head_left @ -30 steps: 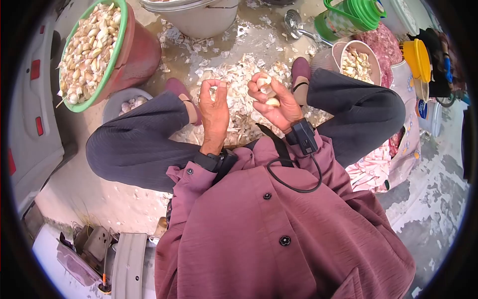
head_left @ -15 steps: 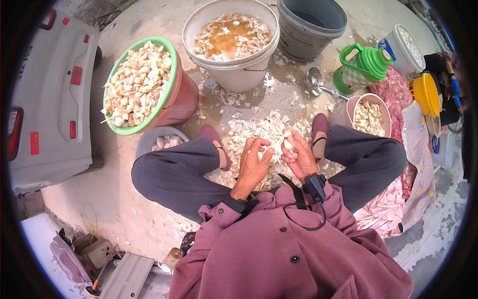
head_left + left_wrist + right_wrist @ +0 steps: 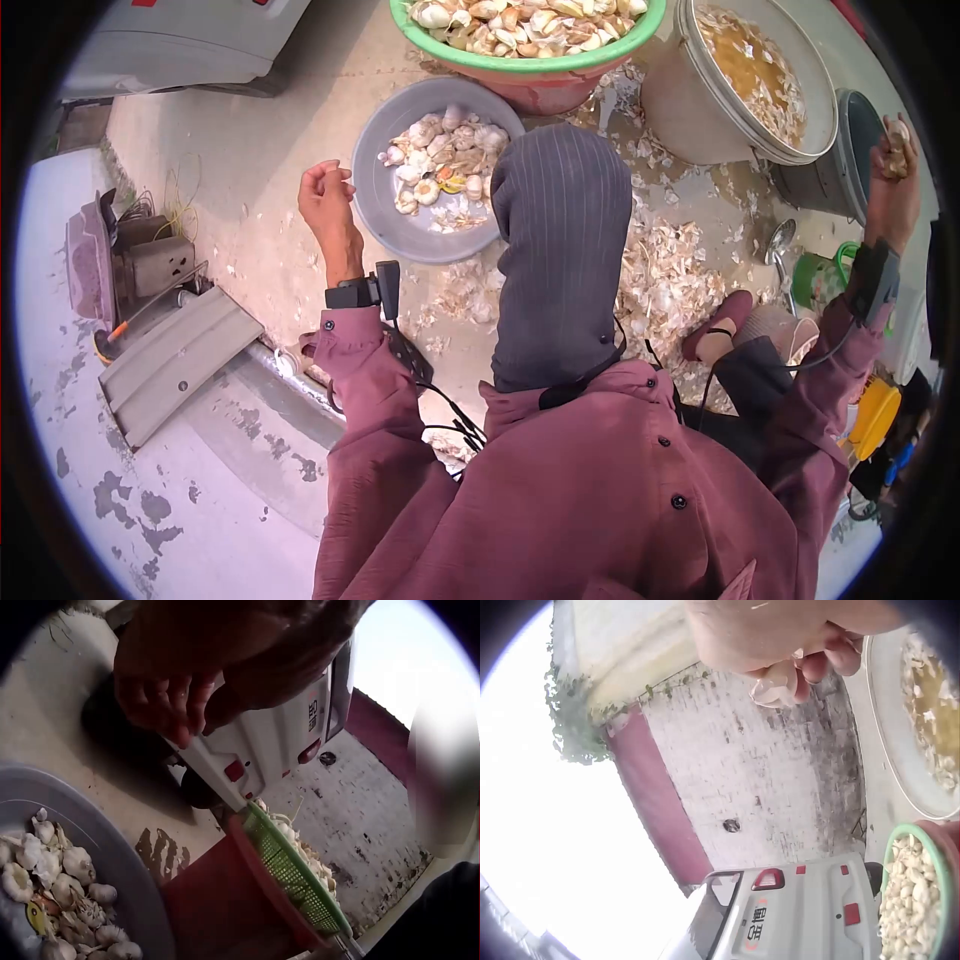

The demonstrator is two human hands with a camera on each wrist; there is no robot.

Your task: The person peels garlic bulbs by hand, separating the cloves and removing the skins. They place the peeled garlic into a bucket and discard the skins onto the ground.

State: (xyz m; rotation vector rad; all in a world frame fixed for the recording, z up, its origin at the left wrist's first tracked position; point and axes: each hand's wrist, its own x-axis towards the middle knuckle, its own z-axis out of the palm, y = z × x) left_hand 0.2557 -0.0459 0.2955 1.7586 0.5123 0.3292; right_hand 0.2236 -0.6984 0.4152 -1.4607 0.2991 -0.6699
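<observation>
At the far right of the head view, my right hand point(image 3: 893, 195) is raised and grips pale peeled garlic cloves point(image 3: 899, 135). The right wrist view shows a whitish clove point(image 3: 776, 686) at the fingers of that hand point(image 3: 780, 637). My left hand point(image 3: 331, 215) hovers just left of the grey basin point(image 3: 385, 215), its fingers loosely bent. In the left wrist view the left hand point(image 3: 202, 675) hangs with thumb near forefinger and nothing visible held. Whole garlic bulbs point(image 3: 450, 150) and a small yellow item point(image 3: 452, 184) lie in the basin.
A red tub with a green rim point(image 3: 530, 62), heaped with garlic cloves, stands behind the basin. Right of it are a white bucket point(image 3: 690, 110) of liquid and skins, and a dark bucket point(image 3: 820, 180). Garlic skins point(image 3: 665, 270) litter the ground. A vehicle point(image 3: 190, 45) stands far left.
My hands, earlier close together over the skins, are now far apart: left by the grey basin, right raised far right with the cloves. The head view has turned left, showing the basin fully.
</observation>
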